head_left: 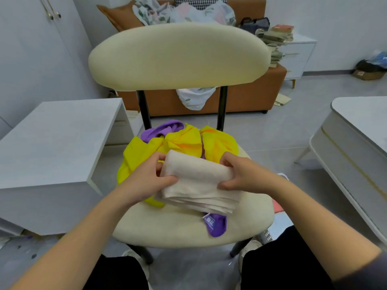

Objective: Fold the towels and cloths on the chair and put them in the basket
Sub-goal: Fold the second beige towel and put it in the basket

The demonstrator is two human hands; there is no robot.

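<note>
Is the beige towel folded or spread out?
Folded. The beige towel shows stacked layers along its near edge; left hand and right hand grip its ends.

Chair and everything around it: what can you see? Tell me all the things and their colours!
chair: one, cream, centre.
beige towel: one, folded, on the chair seat.
yellow cloths: number unclear, bunched at the seat's back.
purple cloth: two patches, behind the yellow and under the towel.
sofa: one, brown, behind the chair.
floral fabric: heap, pale, on the sofa.
books: one stack, at the sofa's right end.
left table: one, white.
right table: one, white.
left hand: grips the towel's left end.
right hand: grips its right end.
</note>
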